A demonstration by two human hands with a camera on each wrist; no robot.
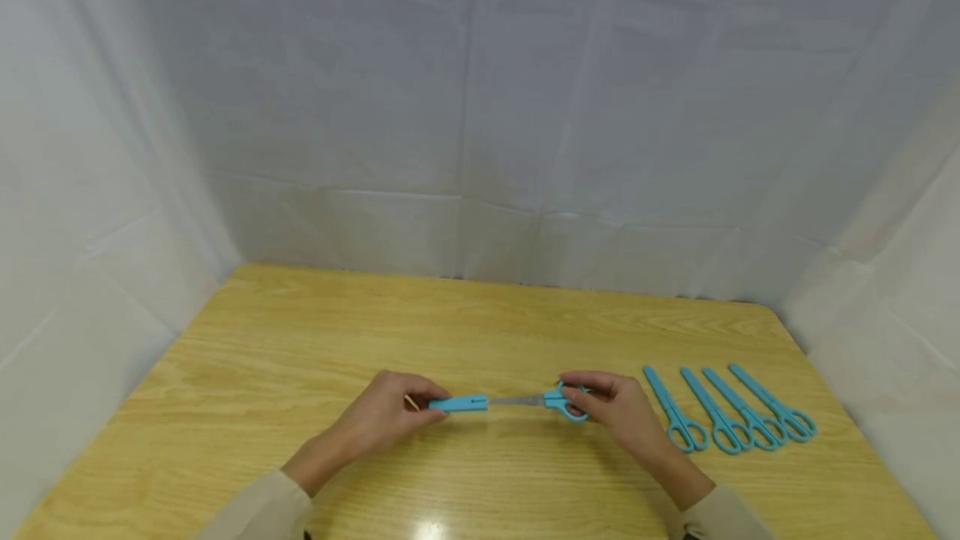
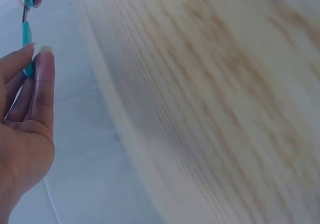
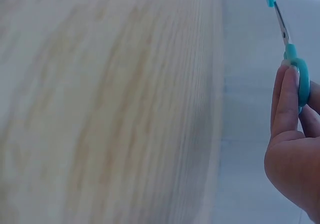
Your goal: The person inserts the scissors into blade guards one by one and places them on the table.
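My left hand (image 1: 386, 413) pinches a turquoise scissors cover (image 1: 467, 402) by its far left end, between thumb and fingers. The cover's mouth faces right. From the right, my right hand (image 1: 618, 411) grips a pair of scissors by its turquoise handles (image 1: 557, 400). Its metal blades (image 1: 517, 400) lie together and point left at the mouth of the cover, with the tip at or just short of it. Both wrist views show the cover (image 2: 26, 33) and the scissors (image 3: 290, 51) lined up, held above the table.
Several turquoise scissors (image 1: 723, 419) with covers on their blades lie side by side on the right of the wooden table (image 1: 300, 332), handles toward the near edge. White sheeting (image 1: 465, 107) hangs behind the table and at both sides.
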